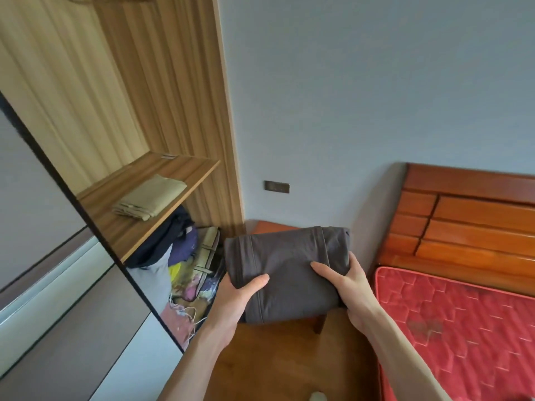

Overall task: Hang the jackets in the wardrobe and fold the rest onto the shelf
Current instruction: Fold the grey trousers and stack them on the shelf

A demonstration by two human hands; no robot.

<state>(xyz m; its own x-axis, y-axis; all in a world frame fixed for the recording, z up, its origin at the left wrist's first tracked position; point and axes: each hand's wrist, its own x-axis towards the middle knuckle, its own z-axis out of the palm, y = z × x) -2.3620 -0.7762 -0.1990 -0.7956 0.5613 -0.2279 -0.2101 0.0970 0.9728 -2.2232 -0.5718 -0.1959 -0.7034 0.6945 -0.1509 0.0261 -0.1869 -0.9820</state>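
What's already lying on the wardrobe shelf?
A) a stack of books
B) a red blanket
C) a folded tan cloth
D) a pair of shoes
C: a folded tan cloth lies alone on the wooden shelf, while both hands hold the folded grey garment out in front.

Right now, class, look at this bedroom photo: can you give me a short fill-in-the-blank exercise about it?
1. Both hands grip the folded dark grey garment; the left hand and right hand hold opposite ____.
2. The folded beige cloth lies on the wooden wardrobe ____.
3. The quilted mattress is ____.

Missing: sides; shelf; red
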